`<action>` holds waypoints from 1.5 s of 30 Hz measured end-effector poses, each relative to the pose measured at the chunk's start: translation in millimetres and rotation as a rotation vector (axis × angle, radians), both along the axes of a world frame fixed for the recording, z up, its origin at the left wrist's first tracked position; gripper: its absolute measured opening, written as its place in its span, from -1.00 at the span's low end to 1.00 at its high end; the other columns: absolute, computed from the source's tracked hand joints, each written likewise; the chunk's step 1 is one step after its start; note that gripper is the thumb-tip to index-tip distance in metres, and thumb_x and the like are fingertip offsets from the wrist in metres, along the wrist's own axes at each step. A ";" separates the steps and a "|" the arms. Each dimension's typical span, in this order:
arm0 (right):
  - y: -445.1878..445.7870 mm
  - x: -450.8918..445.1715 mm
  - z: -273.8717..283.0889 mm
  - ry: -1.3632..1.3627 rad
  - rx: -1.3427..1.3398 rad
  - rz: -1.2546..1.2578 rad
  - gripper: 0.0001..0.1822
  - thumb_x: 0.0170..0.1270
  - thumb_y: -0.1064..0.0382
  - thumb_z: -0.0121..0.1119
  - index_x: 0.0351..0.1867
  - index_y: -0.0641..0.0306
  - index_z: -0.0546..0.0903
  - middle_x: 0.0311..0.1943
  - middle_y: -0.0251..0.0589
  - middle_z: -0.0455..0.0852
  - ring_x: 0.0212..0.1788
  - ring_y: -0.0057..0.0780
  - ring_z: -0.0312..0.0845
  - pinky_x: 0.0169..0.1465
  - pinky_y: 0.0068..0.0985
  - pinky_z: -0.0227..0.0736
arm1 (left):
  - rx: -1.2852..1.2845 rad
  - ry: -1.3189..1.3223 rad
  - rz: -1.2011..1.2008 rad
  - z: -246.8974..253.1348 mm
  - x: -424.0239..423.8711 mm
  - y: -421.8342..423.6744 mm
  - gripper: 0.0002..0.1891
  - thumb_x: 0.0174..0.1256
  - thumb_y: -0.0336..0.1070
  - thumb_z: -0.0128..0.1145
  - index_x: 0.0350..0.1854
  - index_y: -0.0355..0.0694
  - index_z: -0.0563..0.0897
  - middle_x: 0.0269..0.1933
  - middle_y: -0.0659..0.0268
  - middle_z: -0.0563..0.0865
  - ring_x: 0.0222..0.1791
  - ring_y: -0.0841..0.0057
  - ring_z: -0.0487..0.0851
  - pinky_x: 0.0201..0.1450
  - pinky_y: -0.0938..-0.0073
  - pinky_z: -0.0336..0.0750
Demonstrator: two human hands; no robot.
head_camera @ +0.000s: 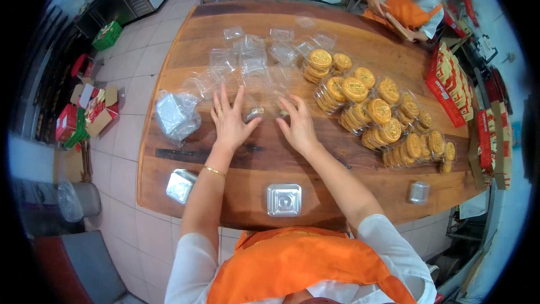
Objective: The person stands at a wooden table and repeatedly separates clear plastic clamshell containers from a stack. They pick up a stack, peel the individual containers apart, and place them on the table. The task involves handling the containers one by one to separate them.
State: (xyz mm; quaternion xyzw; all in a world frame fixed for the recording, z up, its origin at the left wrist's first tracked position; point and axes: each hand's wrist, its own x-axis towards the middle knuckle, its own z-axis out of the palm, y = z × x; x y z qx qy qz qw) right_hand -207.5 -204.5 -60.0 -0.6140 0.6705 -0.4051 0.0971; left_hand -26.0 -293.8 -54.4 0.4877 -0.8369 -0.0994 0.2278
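Observation:
My left hand point(230, 122) is spread palm-down over the wooden table, with its thumb by a small ridged clear plastic piece point(254, 113). Opposite it, my right hand point(298, 126) curves its fingers over the tabletop, near clear plastic; whether it grips any is hard to see. Just beyond both hands lie several empty clear plastic clamshell boxes point(254, 62), overlapping and tilted. To the right stand rows of golden round pastries with stamped tops point(354, 89), many in clear plastic packs. Close to my apron sits a single clear plastic tray point(284, 200).
A bagged stack of plastic trays point(175, 114) is at left, with another tray stack point(181, 186) below it. A small plastic box point(419, 193) lies at right. Red cartons of packets point(451, 84) line the right edge. Across the table, a co-worker in an orange apron point(411, 2) holds a flat object.

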 end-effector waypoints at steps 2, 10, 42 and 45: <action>-16.8 -3.5 -3.9 0.004 -0.016 0.008 -0.40 0.10 0.39 0.34 0.24 0.16 0.48 0.20 0.12 0.38 0.24 0.09 0.36 0.27 -0.19 0.34 | -0.020 -0.029 0.000 -2.9 -5.3 -16.5 0.01 -0.07 0.06 0.48 0.50 0.14 0.21 0.55 -0.01 -0.08 0.51 -0.19 -0.09 0.40 -0.33 -0.02; -66.2 -20.3 -11.5 0.001 -0.074 0.027 -0.38 0.08 0.42 0.34 0.25 0.21 0.46 0.25 0.10 0.36 0.28 0.07 0.34 0.31 -0.21 0.33 | -0.018 -0.089 0.044 -9.6 -17.3 -71.5 0.02 -0.05 0.13 0.46 0.51 0.14 0.19 0.55 -0.01 -0.02 0.52 -0.16 -0.07 0.40 -0.32 0.00; -33.7 -19.9 -27.9 -0.895 -0.052 -0.221 -0.69 0.41 0.32 0.10 0.12 0.33 0.50 -0.12 -0.17 0.66 -0.24 -0.56 0.59 -0.16 -0.60 0.51 | 0.281 0.478 -0.111 12.1 90.8 222.6 -0.43 0.18 -0.28 0.32 0.24 -0.33 0.48 0.29 -0.02 0.47 0.35 0.05 0.38 0.39 0.16 0.25; 35.0 1.4 -5.6 -0.726 0.150 0.115 -0.55 0.34 0.27 0.19 0.24 0.29 0.46 -0.02 -0.21 0.66 -0.03 -0.54 0.56 0.06 -0.55 0.46 | 0.391 0.296 -0.202 27.9 86.0 221.7 -0.05 0.04 -0.13 0.44 0.44 -0.35 0.19 0.43 -0.07 0.26 0.44 0.02 0.21 0.46 0.13 0.13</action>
